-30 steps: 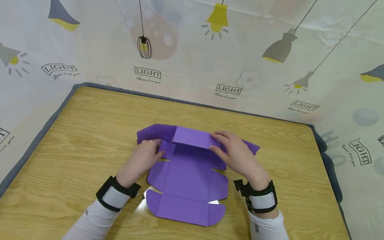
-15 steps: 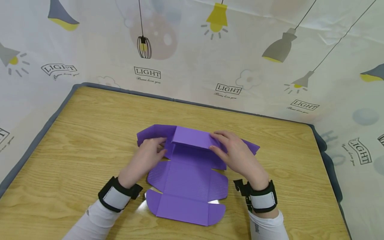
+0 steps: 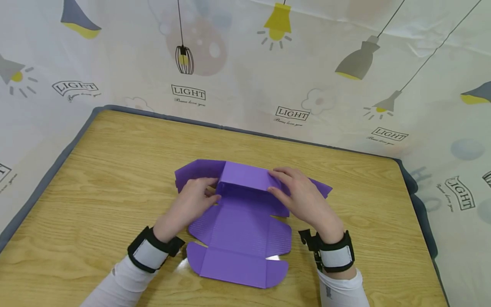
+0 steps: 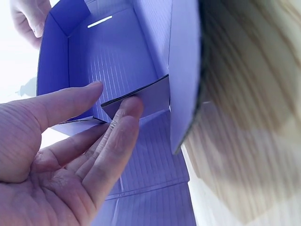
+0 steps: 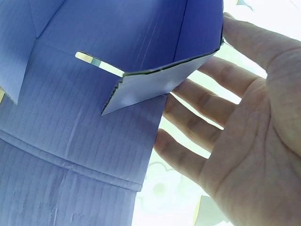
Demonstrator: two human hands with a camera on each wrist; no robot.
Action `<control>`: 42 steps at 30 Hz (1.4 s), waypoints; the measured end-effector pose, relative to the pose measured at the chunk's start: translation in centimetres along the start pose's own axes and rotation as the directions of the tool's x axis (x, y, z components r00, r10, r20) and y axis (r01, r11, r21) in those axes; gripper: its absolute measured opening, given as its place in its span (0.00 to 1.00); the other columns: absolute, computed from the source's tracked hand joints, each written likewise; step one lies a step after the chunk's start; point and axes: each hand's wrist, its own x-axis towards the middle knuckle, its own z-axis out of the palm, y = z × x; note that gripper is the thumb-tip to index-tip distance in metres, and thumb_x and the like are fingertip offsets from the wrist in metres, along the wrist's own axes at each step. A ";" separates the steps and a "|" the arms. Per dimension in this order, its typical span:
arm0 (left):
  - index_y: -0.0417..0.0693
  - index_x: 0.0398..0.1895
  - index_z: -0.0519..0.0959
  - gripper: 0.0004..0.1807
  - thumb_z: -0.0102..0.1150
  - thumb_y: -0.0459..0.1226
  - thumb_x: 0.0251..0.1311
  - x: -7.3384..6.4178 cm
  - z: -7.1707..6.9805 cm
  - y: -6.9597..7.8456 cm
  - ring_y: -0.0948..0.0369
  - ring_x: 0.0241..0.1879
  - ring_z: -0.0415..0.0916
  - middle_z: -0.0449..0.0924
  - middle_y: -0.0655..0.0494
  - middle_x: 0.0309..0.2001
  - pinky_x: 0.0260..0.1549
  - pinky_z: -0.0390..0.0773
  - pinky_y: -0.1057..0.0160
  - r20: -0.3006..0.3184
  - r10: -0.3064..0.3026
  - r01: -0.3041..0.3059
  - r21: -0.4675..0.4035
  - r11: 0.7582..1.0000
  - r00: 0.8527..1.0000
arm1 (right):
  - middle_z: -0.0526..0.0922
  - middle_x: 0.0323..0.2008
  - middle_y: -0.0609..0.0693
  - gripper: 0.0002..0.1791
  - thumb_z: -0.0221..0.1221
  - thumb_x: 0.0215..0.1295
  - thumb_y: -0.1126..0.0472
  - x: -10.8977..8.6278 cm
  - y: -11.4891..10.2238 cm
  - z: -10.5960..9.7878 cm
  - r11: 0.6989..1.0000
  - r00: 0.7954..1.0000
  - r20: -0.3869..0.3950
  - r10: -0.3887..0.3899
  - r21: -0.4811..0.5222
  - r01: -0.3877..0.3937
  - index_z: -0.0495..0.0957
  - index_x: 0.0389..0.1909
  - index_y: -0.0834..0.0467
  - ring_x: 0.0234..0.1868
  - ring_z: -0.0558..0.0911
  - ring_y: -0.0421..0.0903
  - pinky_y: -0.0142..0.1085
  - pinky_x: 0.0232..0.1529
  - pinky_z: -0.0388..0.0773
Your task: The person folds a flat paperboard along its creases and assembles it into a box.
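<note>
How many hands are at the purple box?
2: the left hand at the left side of the purple box, and the right hand gripping its right side.

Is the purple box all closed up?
No, the purple box is only partly folded, with its near panel and rounded flaps spread out on the table.

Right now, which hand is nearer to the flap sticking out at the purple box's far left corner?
Left. The left hand is just in front of that flap; the right hand is farther off, at the right side of the box.
</note>
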 end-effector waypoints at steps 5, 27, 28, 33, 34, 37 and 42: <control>0.28 0.62 0.77 0.26 0.70 0.26 0.61 0.0 0.0 0.2 0.51 0.41 0.87 0.85 0.37 0.50 0.39 0.87 0.56 0.016 0.018 -0.019 0.036 0.999 1.000 | 0.79 0.61 0.59 0.25 0.65 0.73 0.56 0.0 -0.2 -0.1 1.000 1.000 0.012 0.003 0.000 -0.003 0.78 0.65 0.63 0.64 0.77 0.59 0.54 0.66 0.73; 0.30 0.56 0.82 0.20 0.68 0.22 0.59 0.1 0.6 -0.2 0.48 0.43 0.85 0.86 0.40 0.45 0.42 0.86 0.53 -0.030 0.136 -0.130 0.145 0.981 0.990 | 0.81 0.59 0.57 0.27 0.70 0.67 0.56 -0.5 -0.8 0.1 1.000 1.000 0.021 -0.005 -0.016 0.005 0.79 0.63 0.64 0.61 0.79 0.57 0.51 0.64 0.75; 0.30 0.56 0.82 0.20 0.68 0.22 0.59 0.1 0.7 -0.2 0.48 0.44 0.85 0.86 0.40 0.45 0.42 0.86 0.53 -0.036 0.138 -0.131 0.150 0.980 0.990 | 0.81 0.59 0.57 0.27 0.70 0.67 0.56 -0.4 -0.8 0.2 1.000 1.000 0.021 -0.006 -0.017 0.006 0.79 0.63 0.64 0.61 0.79 0.57 0.51 0.64 0.75; 0.29 0.57 0.81 0.21 0.68 0.22 0.58 0.1 0.9 -0.2 0.47 0.45 0.85 0.86 0.39 0.45 0.43 0.86 0.52 -0.062 0.147 -0.136 0.162 0.977 0.987 | 0.81 0.59 0.57 0.27 0.70 0.68 0.56 -0.4 -0.9 0.1 1.000 1.000 0.024 0.002 -0.026 -0.001 0.79 0.63 0.63 0.61 0.79 0.57 0.51 0.64 0.75; 0.29 0.57 0.81 0.21 0.69 0.22 0.58 0.1 0.9 -0.2 0.46 0.45 0.85 0.86 0.39 0.46 0.43 0.86 0.51 -0.066 0.148 -0.136 0.159 0.978 0.987 | 0.81 0.59 0.57 0.27 0.70 0.68 0.56 -0.4 -1.0 0.1 1.000 1.000 0.024 0.003 -0.027 -0.003 0.79 0.63 0.63 0.61 0.79 0.57 0.51 0.64 0.76; 0.28 0.58 0.80 0.22 0.68 0.22 0.58 0.1 1.0 -0.3 0.46 0.44 0.85 0.85 0.38 0.46 0.42 0.86 0.52 -0.073 0.137 -0.126 0.138 0.982 0.988 | 0.81 0.59 0.57 0.27 0.70 0.67 0.57 -0.4 -1.0 0.1 1.000 1.000 0.020 0.004 -0.031 -0.003 0.79 0.63 0.63 0.61 0.79 0.57 0.51 0.63 0.76; 0.27 0.58 0.79 0.23 0.68 0.22 0.59 0.1 1.0 -0.2 0.47 0.43 0.85 0.85 0.37 0.47 0.41 0.87 0.52 -0.076 0.116 -0.106 0.125 0.986 0.990 | 0.81 0.58 0.57 0.26 0.70 0.67 0.57 -0.4 -1.0 0.1 0.999 1.000 0.011 -0.007 -0.037 0.007 0.79 0.63 0.63 0.61 0.80 0.57 0.51 0.63 0.76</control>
